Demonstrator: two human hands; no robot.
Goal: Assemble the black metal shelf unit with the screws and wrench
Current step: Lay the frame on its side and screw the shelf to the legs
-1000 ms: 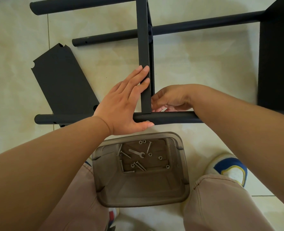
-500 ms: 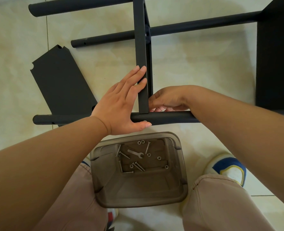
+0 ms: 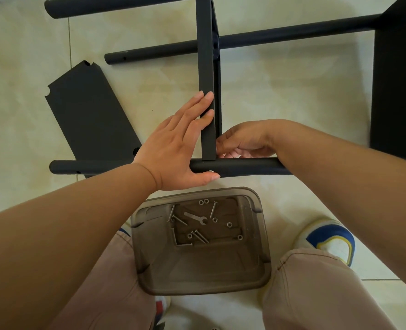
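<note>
A black shelf panel [image 3: 206, 67] stands on edge and meets the front black tube [image 3: 244, 166] at a right angle. My left hand [image 3: 173, 148] presses flat against the panel's left face with straight fingers. Its thumb lies along the tube beside a silver screw head [image 3: 211, 171]. My right hand [image 3: 247, 139] is curled at the inside corner on the panel's right side, fingertips bunched together as in a pinch; what they pinch is hidden. A small wrench [image 3: 196, 217] and several screws [image 3: 198, 235] and nuts lie in the brown plastic box [image 3: 261, 258].
A loose black panel [image 3: 90, 115] lies flat on the tile floor at left. Two more black tubes [image 3: 149, 51] [image 3: 114, 4] run across the back. A large black shelf [image 3: 399, 79] fills the right edge. My knees and shoes [image 3: 328, 239] flank the box.
Both hands stay at the joint. My right fingertips have shifted slightly against the panel's corner; the left hand has not visibly moved.
</note>
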